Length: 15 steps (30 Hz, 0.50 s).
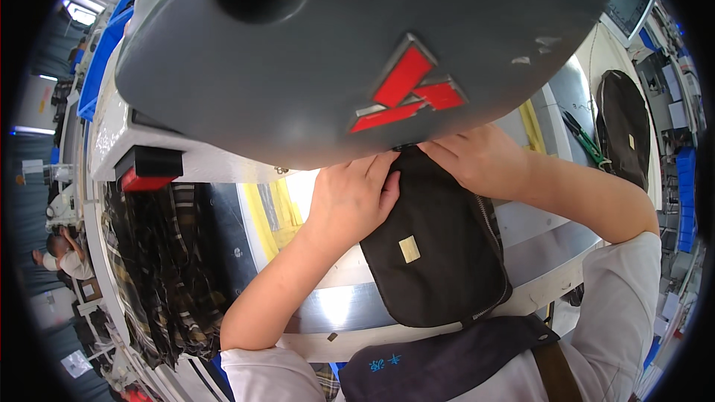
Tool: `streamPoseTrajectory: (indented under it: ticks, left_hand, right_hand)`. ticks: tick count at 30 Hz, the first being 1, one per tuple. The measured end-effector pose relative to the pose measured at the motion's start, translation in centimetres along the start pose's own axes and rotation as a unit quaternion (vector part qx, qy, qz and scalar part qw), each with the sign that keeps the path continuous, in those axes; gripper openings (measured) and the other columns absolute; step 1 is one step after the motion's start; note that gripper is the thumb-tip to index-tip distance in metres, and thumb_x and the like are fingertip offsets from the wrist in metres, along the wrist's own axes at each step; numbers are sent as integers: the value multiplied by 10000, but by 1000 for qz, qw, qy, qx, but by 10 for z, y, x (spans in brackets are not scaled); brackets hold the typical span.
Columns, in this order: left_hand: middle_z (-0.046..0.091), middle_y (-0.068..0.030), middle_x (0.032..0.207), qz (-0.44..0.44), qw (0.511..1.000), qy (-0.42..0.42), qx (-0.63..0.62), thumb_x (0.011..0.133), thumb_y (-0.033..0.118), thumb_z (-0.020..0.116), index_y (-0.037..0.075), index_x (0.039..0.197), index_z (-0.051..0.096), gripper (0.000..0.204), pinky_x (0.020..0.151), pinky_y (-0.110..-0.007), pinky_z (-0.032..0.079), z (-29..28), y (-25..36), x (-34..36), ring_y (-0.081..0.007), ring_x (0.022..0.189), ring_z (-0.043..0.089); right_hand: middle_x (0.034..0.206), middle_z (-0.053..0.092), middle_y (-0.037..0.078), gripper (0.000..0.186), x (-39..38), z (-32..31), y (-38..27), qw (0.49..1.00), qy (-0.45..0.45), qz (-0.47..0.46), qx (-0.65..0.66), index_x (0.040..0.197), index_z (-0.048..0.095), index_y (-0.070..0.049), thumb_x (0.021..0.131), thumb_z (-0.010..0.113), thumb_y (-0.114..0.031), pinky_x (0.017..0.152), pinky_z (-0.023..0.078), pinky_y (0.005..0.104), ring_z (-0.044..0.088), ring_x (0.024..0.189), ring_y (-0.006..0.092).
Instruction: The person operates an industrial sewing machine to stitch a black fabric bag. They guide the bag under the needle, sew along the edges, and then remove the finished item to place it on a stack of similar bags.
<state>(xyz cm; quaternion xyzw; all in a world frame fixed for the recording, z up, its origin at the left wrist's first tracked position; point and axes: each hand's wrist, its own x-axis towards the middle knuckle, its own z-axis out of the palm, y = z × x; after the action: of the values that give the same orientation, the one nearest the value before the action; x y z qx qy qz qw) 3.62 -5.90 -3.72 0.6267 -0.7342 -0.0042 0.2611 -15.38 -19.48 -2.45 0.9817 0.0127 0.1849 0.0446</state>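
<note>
A dark brown-black fabric bag panel (439, 253) with rounded lower corners lies in front of me under the large grey machine head (298, 89). A zipper (488, 223) runs along its right edge, and a small cream label (409, 249) sits on its face. My left hand (350, 197) holds the panel's upper left edge, its thumb resting on the cloth. At the upper right edge, the fingers of my right hand (480, 162) are closed on the same panel. The machine head hides where the panel's top end goes and part of the fingertips.
Plaid fabric pieces (160, 268) hang in a heap at the left. Green-handled snips (588, 141) and another dark panel (624, 130) lie at the right. A red-and-black block (151, 169) juts from the machine's left side. Yellow tape strips (272, 212) mark the metal bed.
</note>
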Motion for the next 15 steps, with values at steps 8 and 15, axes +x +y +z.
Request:
streamPoseTrajectory:
  ticks: [8,15]
  left_hand:
    - [668,-57,1082,17,1000,8,8,746,94,707,64,1056,668,314,789,-368,503,-2,-7,7,-268,885,650]
    - [675,-58,1040,11,1000,3,-1,737,80,711,68,1058,674,323,764,-370,505,-3,-1,3,-267,854,654]
  right_hand:
    - [1083,608,117,377,2,1,5,1000,3,-9,-27,1082,619,59,758,590,-133,825,534,321,601,988,235]
    - [1062,615,117,369,1,-1,0,1000,-2,-14,-22,1074,624,56,756,594,-129,826,536,327,605,980,236]
